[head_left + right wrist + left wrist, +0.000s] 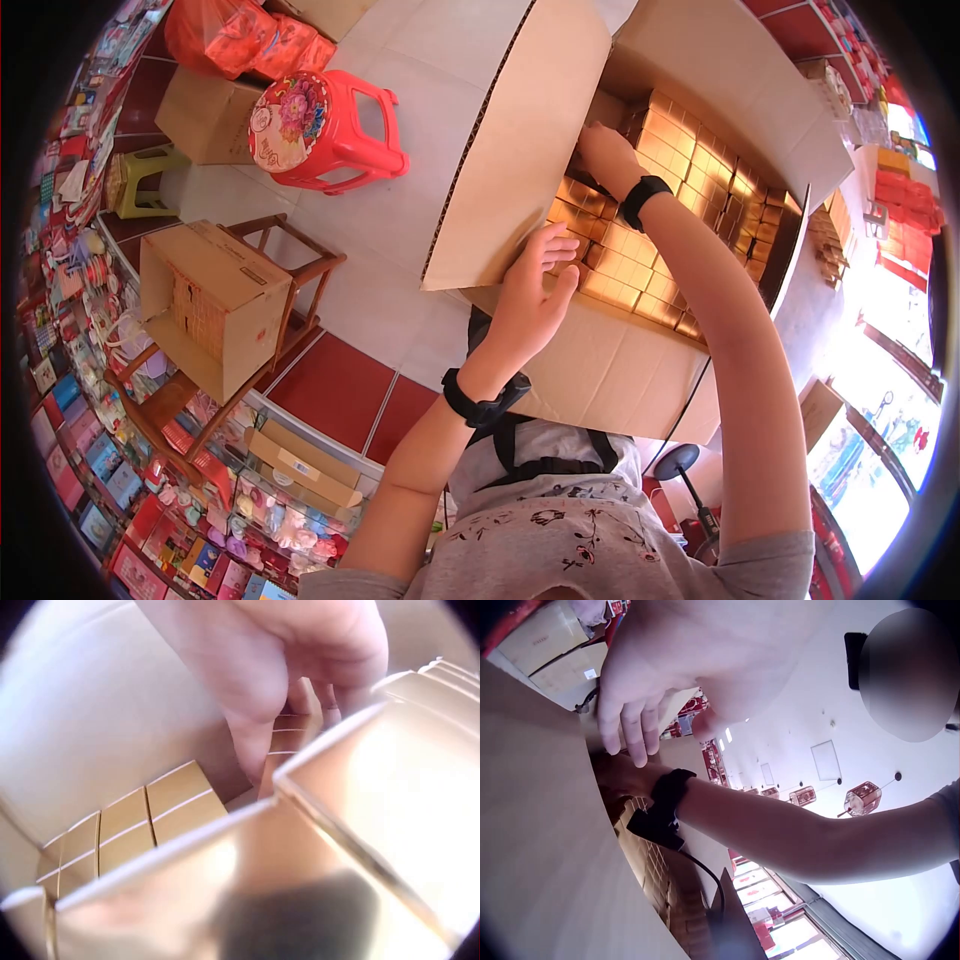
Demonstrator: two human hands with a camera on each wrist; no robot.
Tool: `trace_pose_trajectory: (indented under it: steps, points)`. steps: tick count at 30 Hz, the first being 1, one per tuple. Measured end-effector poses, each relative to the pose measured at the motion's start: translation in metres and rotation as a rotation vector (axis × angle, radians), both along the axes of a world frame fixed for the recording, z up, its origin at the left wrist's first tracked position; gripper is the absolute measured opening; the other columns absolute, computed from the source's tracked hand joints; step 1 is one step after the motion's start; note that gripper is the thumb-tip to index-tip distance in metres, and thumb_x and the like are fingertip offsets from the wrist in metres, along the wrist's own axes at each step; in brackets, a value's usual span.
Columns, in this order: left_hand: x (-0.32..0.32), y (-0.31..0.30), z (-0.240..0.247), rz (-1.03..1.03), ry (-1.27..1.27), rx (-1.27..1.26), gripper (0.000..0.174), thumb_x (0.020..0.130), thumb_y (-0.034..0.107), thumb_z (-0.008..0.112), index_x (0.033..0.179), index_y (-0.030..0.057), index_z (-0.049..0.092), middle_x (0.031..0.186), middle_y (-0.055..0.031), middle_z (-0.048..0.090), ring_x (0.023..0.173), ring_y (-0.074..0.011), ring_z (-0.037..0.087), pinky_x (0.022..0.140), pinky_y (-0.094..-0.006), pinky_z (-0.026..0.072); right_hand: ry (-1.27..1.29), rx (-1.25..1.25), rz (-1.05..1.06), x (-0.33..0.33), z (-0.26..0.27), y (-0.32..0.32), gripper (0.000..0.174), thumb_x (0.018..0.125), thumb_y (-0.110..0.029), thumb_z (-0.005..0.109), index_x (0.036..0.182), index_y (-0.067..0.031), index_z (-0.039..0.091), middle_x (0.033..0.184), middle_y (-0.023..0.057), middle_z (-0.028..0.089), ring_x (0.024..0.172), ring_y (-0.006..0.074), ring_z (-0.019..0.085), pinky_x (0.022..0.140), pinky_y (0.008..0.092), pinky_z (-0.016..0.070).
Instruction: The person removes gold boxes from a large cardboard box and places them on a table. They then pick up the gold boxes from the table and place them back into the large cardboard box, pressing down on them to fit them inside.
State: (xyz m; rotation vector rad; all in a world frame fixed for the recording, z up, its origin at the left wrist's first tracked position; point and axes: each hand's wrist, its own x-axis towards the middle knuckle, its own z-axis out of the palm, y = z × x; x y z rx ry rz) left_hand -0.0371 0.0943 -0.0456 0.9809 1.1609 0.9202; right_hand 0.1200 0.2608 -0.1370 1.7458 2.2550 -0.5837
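Note:
A large open carton (590, 375) holds rows of shiny gold boxes (670, 150). My right hand (608, 160) reaches down into the carton near its left wall. In the right wrist view, the thumb (253, 754) and fingers of that hand straddle a few gold boxes (286, 739) low in a gap, gripping them; the fingertips are partly hidden. Closer to the camera, taller gold boxes (405, 772) fill the view. My left hand (535, 300) is beside the raised left flap (530, 130), its fingers loosely extended and nothing in them.
A red stool (340, 130) stands on the tiled floor to the left. Below it, a smaller carton (215, 300) sits on a wooden chair (310, 270). Shelves of packed goods (90, 420) line the left side. Another raised flap (740, 80) borders the carton's far side.

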Motion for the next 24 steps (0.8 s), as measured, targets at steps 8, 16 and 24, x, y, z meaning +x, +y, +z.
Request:
trace_pose_trajectory:
  steps: [8,16,24]
  points:
    - [-0.002,0.001,-0.004,-0.054,0.019,0.04,0.033,0.089,0.004,0.046,0.121,-0.0016,0.044,0.11,-0.0143,0.056,0.103,-0.0205,0.055,0.092,-0.0323,0.0413,0.043,0.012,0.149,0.011,0.0,-0.009,0.043,0.08,-0.021,0.064,0.116,-0.008,0.044,0.1,0.0164,0.056,0.087,0.0322,0.061,0.07,0.0402,0.0513]
    - [-0.001,0.003,-0.004,-0.076,0.037,0.048,0.032,0.089,0.003,0.044,0.12,-0.0015,0.045,0.11,-0.0143,0.057,0.103,-0.02,0.055,0.091,-0.0311,0.0411,0.075,0.022,0.12,0.008,0.0,-0.02,0.041,0.082,-0.021,0.06,0.115,-0.0067,0.043,0.098,0.0149,0.057,0.084,0.032,0.061,0.068,0.0405,0.0502]
    - [-0.002,0.001,-0.006,-0.071,-0.013,0.008,0.032,0.089,0.002,0.042,0.121,-0.0014,0.044,0.11,-0.013,0.056,0.103,-0.0185,0.054,0.091,-0.0306,0.0401,0.124,0.013,0.173,0.007,0.004,-0.026,0.029,0.078,-0.01,0.059,0.104,-0.0035,0.048,0.087,0.0149,0.061,0.079,0.033,0.061,0.067,0.041,0.0494]
